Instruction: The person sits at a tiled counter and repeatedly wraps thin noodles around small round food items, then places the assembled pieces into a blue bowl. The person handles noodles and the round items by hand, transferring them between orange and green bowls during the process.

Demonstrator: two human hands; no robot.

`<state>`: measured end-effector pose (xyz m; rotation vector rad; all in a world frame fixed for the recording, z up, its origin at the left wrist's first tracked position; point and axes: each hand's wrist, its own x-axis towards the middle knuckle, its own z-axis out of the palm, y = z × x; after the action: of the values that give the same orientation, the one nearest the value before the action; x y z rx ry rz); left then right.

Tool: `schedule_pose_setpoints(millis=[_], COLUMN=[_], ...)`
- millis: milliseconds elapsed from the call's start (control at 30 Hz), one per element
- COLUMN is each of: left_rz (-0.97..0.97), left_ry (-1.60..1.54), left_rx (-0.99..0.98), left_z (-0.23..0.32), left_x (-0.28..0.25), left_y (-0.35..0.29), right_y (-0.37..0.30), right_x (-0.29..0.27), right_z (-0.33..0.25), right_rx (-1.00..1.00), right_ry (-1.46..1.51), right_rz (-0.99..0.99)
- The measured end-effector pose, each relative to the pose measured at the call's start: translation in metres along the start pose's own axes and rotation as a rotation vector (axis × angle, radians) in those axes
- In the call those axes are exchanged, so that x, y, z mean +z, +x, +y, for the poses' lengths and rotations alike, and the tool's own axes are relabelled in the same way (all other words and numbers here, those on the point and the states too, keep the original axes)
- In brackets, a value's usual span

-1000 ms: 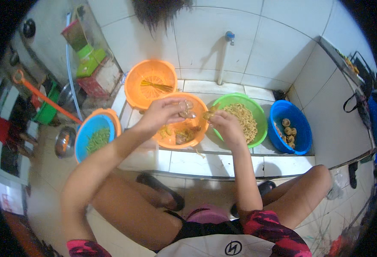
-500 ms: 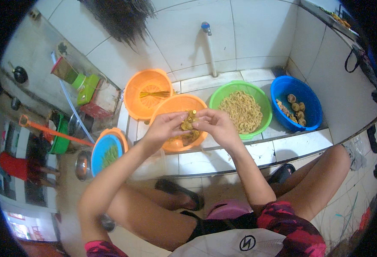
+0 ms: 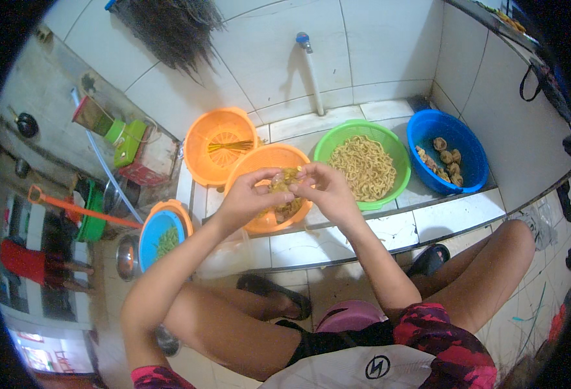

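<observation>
My left hand (image 3: 248, 194) and my right hand (image 3: 328, 193) meet above the nearer orange basket (image 3: 246, 170). Between their closed fingers is a cluster of yellowish-brown food pieces (image 3: 283, 181). Whether a stick runs through the pieces cannot be made out. Similar darker pieces (image 3: 291, 209) lie in the basket below, partly covered by my hands. Behind it, another orange basket (image 3: 198, 152) holds a bundle of thin sticks (image 3: 232, 146). Right of my hands stands a green basket (image 3: 399, 188) of curly noodles (image 3: 363, 167).
A blue basin (image 3: 422, 126) with round brown food pieces (image 3: 446, 155) stands at the right of the tiled ledge. At left are a light-blue basin (image 3: 148, 240) with green vegetables and an orange pole (image 3: 84, 207). A tap (image 3: 303, 42) rises behind. A person in red (image 3: 23, 259) is far left.
Both hands stay over the orange basket with the food pieces between them. The fingers and the pieces have shifted slightly, and the whole view has tilted a little.
</observation>
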<state>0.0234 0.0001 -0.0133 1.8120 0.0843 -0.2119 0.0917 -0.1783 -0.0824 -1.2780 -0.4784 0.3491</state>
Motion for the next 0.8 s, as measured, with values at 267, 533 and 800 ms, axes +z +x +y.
schedule_pose_setpoints(millis=[267, 533, 800], left_rz=[0.157, 0.073, 0.065], left_ry=[-0.153, -0.138, -0.051], left_rx=[0.025, 0.062, 0.088], left_z=[0.003, 0.0, 0.004], left_x=[0.002, -0.008, -0.008], left_y=[0.005, 0.002, -0.003], right_y=[-0.003, -0.003, -0.007], right_x=[0.002, 0.001, 0.007], right_z=[-0.005, -0.006, -0.013], right_rx=[-0.032, 0.01, 0.015], right_ry=[0.234, 0.327, 0.231], right_rz=[-0.056, -0.034, -0.046])
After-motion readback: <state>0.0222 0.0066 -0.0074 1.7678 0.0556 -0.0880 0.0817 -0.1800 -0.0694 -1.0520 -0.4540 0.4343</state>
